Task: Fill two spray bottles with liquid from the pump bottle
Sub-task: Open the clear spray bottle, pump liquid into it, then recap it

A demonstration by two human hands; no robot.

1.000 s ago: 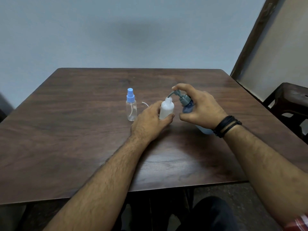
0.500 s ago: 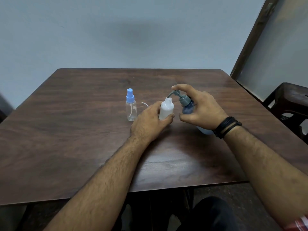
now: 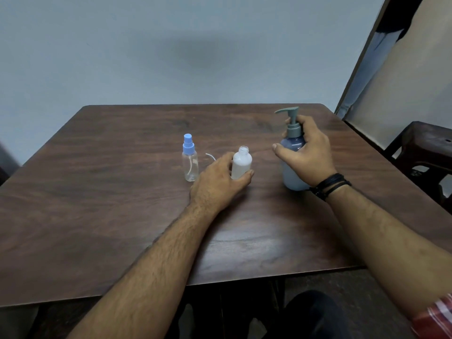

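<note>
A small uncapped spray bottle [image 3: 241, 163] full of white liquid stands at the table's middle, and my left hand [image 3: 220, 183] grips its lower part. To its right my right hand [image 3: 307, 152] holds the blue pump bottle [image 3: 292, 152] upright by its shoulder, the grey pump head raised and its spout pointing left, clear of the small bottle. A second spray bottle [image 3: 189, 159], clear and looking empty, with a blue spray cap on, stands to the left of my left hand. A thin white dip tube [image 3: 210, 156] lies on the table behind my left hand.
The dark wooden table [image 3: 97, 216] ends close to my body. A grey wall rises behind it. A dark stool [image 3: 425, 148] stands beside the table's right edge. My dark trouser leg [image 3: 315, 314] shows below the front edge.
My right hand has pulled the pump bottle away from the small bottle's mouth, to the right, and set it upright. My left hand stays on the small bottle.
</note>
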